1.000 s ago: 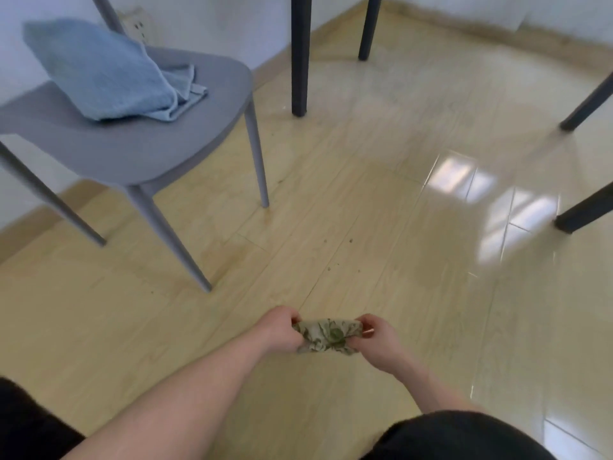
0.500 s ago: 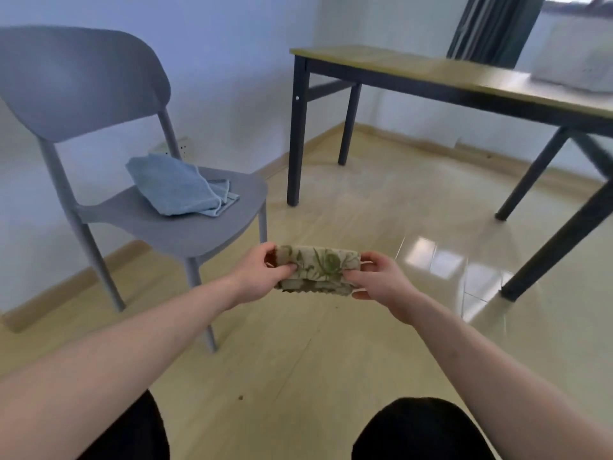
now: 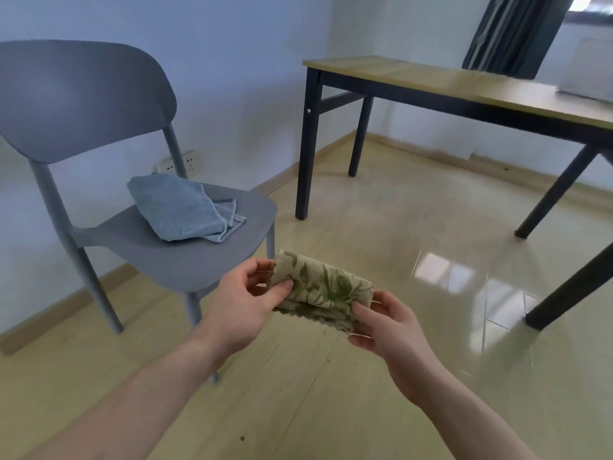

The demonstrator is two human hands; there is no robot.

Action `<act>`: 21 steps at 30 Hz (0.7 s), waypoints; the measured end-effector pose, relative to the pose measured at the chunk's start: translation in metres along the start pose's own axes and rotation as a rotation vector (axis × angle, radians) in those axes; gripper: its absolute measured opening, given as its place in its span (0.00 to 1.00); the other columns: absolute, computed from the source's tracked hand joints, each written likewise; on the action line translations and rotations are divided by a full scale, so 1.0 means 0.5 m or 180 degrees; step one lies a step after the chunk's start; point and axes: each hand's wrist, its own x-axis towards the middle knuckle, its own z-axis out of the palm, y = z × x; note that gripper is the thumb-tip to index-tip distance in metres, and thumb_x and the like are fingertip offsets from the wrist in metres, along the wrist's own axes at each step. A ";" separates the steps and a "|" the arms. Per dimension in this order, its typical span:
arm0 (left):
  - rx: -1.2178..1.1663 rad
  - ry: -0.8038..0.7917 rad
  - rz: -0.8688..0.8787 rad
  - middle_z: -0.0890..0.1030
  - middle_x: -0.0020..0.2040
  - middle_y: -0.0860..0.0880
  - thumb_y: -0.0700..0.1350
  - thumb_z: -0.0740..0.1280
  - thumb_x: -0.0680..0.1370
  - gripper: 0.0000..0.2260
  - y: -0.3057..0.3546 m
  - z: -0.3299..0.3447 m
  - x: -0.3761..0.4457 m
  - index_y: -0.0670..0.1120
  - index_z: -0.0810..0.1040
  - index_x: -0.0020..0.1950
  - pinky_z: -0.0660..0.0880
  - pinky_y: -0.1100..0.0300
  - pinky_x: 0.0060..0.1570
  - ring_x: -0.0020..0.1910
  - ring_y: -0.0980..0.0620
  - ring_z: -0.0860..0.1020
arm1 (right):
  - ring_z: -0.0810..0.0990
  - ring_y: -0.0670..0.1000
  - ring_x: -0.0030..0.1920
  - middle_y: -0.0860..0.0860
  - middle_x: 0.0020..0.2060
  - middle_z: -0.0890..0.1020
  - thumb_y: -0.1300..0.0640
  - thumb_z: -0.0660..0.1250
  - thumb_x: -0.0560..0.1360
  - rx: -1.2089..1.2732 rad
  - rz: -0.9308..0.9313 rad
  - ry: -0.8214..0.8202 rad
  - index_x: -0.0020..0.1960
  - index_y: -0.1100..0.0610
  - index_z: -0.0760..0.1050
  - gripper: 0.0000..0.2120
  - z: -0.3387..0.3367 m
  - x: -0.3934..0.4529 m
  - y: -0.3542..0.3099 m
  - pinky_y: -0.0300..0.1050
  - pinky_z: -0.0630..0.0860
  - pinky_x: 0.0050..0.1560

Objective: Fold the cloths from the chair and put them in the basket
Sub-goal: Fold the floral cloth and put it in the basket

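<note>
A small beige cloth with green leaf print (image 3: 320, 288), folded into a thick strip, is held in the air in front of me. My left hand (image 3: 245, 303) pinches its left end between thumb and fingers. My right hand (image 3: 384, 323) grips its right end, thumb on top. A blue cloth (image 3: 180, 209) lies crumpled on the seat of the grey chair (image 3: 185, 257) at the left. At the far right, a pale boxy thing (image 3: 587, 73), possibly the basket, stands on the table; it is blurred and cut off.
A wooden table with black legs (image 3: 431, 83) stands at the right and back. Dark curtains (image 3: 510, 31) hang behind it. A wall socket (image 3: 179, 162) sits low behind the chair. The glossy floor (image 3: 381, 234) stretches between chair and table.
My view rose from the floor to the room. Both hands lifted the folded leaf-print cloth from low near the floor to in front of the chair, and it now tilts down to the right.
</note>
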 end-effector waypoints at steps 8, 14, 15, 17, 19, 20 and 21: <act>0.0020 0.0176 -0.0353 0.87 0.48 0.57 0.45 0.72 0.78 0.06 -0.081 0.029 0.081 0.52 0.83 0.54 0.75 0.71 0.37 0.43 0.51 0.84 | 0.87 0.51 0.41 0.46 0.49 0.88 0.59 0.74 0.76 -0.0082 0.0003 0.0041 0.56 0.50 0.81 0.10 0.001 0.107 0.053 0.48 0.83 0.39; 0.0191 0.0192 -0.1105 0.86 0.50 0.58 0.46 0.73 0.78 0.07 -0.093 0.069 0.142 0.55 0.82 0.56 0.81 0.52 0.57 0.48 0.58 0.84 | 0.87 0.47 0.45 0.45 0.53 0.86 0.58 0.72 0.78 -0.0173 0.0569 0.0225 0.58 0.47 0.80 0.10 0.010 0.187 0.057 0.42 0.83 0.40; 0.0172 0.0228 -0.1271 0.86 0.51 0.57 0.46 0.73 0.78 0.08 -0.079 0.071 0.143 0.54 0.82 0.57 0.80 0.50 0.59 0.50 0.59 0.84 | 0.87 0.46 0.45 0.45 0.53 0.86 0.58 0.72 0.78 -0.0132 0.0691 0.0223 0.57 0.47 0.80 0.10 0.010 0.186 0.042 0.42 0.83 0.40; 0.0251 0.0397 -0.1539 0.86 0.51 0.55 0.46 0.74 0.77 0.09 -0.027 0.071 0.139 0.54 0.82 0.57 0.80 0.48 0.60 0.51 0.57 0.84 | 0.87 0.45 0.45 0.45 0.52 0.86 0.58 0.72 0.79 -0.0155 0.0887 0.0281 0.57 0.47 0.81 0.09 0.000 0.168 -0.011 0.41 0.83 0.40; 0.0279 0.0414 -0.1657 0.86 0.50 0.53 0.47 0.76 0.76 0.10 0.054 0.067 0.122 0.54 0.80 0.55 0.80 0.47 0.57 0.50 0.53 0.84 | 0.87 0.45 0.45 0.45 0.52 0.86 0.58 0.72 0.78 -0.0156 0.0931 0.0202 0.57 0.48 0.81 0.09 -0.023 0.134 -0.092 0.41 0.82 0.39; 0.0337 0.0417 -0.1707 0.86 0.49 0.52 0.46 0.76 0.75 0.10 0.106 0.065 0.117 0.53 0.80 0.54 0.81 0.47 0.56 0.49 0.52 0.84 | 0.87 0.45 0.46 0.45 0.51 0.86 0.58 0.72 0.78 -0.0160 0.0959 0.0200 0.56 0.48 0.81 0.09 -0.041 0.119 -0.141 0.41 0.82 0.39; 0.0407 0.0387 -0.1746 0.87 0.48 0.51 0.46 0.76 0.76 0.09 0.189 0.067 0.121 0.53 0.80 0.53 0.81 0.48 0.54 0.48 0.52 0.85 | 0.87 0.46 0.45 0.45 0.50 0.86 0.58 0.72 0.78 -0.0180 0.1010 0.0203 0.56 0.47 0.81 0.09 -0.070 0.100 -0.215 0.41 0.82 0.39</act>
